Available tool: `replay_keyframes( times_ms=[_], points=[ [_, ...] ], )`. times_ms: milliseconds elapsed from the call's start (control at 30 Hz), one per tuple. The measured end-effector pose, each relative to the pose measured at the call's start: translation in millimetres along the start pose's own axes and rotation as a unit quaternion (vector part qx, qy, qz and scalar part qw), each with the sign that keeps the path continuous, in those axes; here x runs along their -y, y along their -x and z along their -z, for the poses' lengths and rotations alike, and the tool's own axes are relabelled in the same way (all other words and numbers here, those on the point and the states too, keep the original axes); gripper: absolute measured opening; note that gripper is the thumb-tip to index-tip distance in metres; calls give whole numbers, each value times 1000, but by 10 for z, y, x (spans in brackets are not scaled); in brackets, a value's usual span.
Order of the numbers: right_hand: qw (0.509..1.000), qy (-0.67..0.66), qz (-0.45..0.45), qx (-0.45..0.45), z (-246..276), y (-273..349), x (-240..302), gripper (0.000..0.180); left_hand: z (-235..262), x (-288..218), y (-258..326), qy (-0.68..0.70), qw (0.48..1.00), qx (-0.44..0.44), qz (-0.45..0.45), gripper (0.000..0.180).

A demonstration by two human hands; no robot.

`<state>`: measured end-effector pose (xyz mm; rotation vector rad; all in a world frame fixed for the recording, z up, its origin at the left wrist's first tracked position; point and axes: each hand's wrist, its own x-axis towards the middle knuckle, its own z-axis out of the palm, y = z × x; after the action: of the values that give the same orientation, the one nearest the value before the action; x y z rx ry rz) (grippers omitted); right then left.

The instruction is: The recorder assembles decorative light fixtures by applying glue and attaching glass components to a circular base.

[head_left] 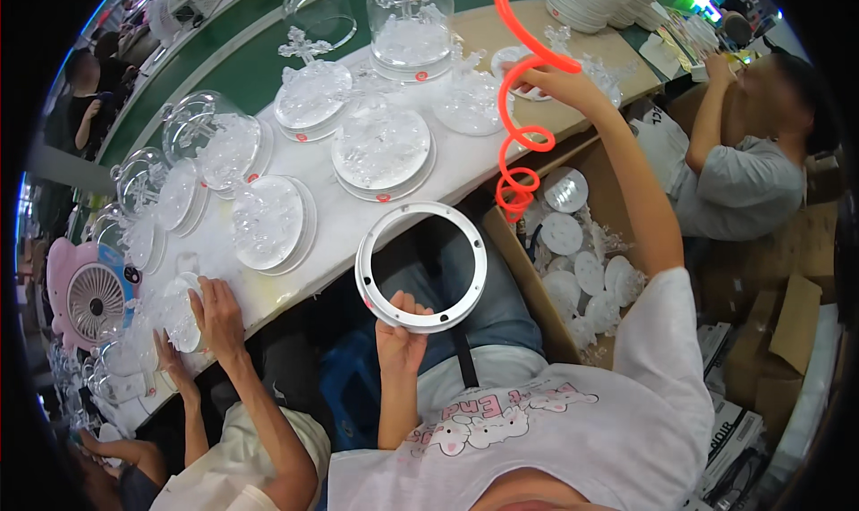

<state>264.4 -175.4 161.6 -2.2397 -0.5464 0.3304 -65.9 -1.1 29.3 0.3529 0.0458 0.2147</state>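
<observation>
My left hand [403,336] is closed on the lower rim of a white ring [480,265]. The ring has small dark holes around it and is held above my lap, with my jeans visible through its opening. Stretched out to the far right of the table, my right hand [548,80] has its fingers curled at a white round base [505,60] among clear plastic ornaments. An orange coiled hose [537,48] hangs across the view in front of that hand and hides part of the fingers.
White round bases with clear ornaments [383,149] stand along the table [304,184], some under clear domes [410,28]. A cardboard box [548,319] of discs and clear parts is at my right. A neighbour's hands [217,319] work at left, near a pink fan [89,296]. Stacked white discs [586,1] stand far right.
</observation>
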Motion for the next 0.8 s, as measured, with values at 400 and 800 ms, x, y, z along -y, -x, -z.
replay_keyframes(
  times_ms=[400,800],
  points=[
    [952,294,75,-28,-557,-458,373,35,478,197,113,-53,993,-100,-45,29],
    [836,-160,239,-468,752,1157,-325,39,368,258,-18,-110,990,-85,-17,27]
  ],
)
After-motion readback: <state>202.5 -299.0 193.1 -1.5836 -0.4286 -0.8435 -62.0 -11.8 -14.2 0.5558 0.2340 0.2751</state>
